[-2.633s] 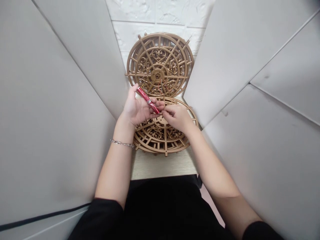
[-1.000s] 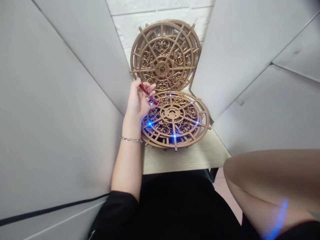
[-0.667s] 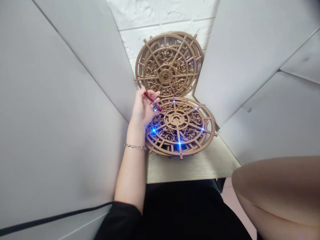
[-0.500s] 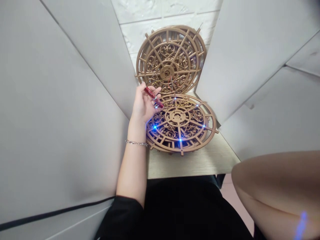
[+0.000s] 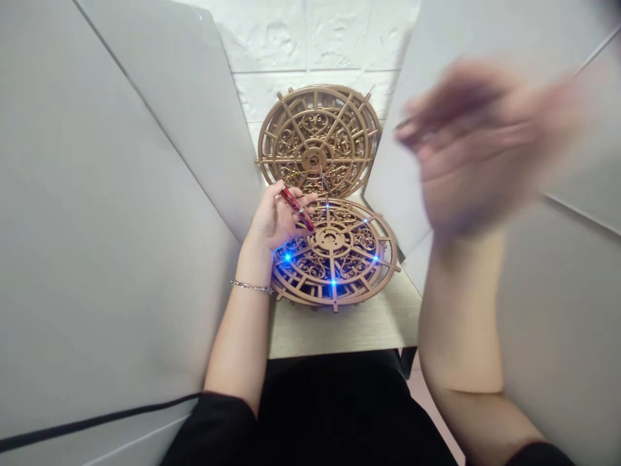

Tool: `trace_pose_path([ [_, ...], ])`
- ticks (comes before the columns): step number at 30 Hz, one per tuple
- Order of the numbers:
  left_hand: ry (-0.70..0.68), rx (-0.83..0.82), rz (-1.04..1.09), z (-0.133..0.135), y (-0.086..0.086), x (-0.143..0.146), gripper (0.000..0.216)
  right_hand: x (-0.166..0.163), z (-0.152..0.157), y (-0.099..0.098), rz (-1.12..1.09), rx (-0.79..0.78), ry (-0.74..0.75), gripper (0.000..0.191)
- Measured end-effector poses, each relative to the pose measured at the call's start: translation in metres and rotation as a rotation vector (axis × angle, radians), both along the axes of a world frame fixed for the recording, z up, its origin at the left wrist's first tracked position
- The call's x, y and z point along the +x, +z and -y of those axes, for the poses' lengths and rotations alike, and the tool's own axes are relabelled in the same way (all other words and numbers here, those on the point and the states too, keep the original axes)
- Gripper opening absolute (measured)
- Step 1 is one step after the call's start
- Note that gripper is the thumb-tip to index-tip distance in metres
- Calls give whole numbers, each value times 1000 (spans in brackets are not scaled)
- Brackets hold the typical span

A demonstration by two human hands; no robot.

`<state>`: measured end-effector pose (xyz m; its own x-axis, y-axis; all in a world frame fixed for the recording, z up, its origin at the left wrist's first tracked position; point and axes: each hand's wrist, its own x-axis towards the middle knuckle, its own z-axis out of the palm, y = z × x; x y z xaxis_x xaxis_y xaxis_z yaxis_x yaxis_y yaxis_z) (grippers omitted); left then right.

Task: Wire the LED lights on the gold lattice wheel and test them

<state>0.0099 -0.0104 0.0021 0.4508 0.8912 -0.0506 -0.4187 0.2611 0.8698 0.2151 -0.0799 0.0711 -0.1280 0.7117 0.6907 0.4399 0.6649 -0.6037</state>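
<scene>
My left hand is closed round a slim red pen-shaped tube with a silvery band. The tube slants down toward the hub of a gold openwork wheel, which lies flat on top of others like it. Small blue lights glow on this wheel's spokes and ring. My left hand is over the wheel's left edge. My right hand is raised at the right, well apart from the wheels and smeared by motion. A small dark tip shows at its fingers, too blurred to name.
More gold wheels lean upright against the white brick-patterned wall, thin wires near their hub. The flat wheels rest on a pale wooden surface. Grey panels close in at left and right. A black cable runs at lower left.
My right hand has risen into view at the right. My left hand keeps the red tube in much the same pose. The view has shifted slightly, so the wheels appear lower and further left.
</scene>
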Motion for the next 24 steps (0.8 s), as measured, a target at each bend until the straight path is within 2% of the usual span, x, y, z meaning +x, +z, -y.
trace_pose_path([
  [3, -4, -11, -10, -2, -2, 0, 40, -10, -29, -35, 6, -53, 73, 32],
  [4, 5, -17, -18, -3, -3, 0, 42, -13, -37, -48, 91, -120, 56, 26],
  [6, 28, -25, -40, -6, -5, 0, 46, -19, -47, -70, 310, -160, -4, 23],
  [8, 44, -24, -61, -9, -8, -1, 50, -23, -50, -83, 426, -168, -25, 20],
  [17, 14, -22, -90, -14, -14, -2, 62, -26, -47, -90, 585, -153, -40, 18],
  [24, 21, -87, -58, -10, -9, 0, 62, -28, -46, -91, 531, -150, -64, 20],
])
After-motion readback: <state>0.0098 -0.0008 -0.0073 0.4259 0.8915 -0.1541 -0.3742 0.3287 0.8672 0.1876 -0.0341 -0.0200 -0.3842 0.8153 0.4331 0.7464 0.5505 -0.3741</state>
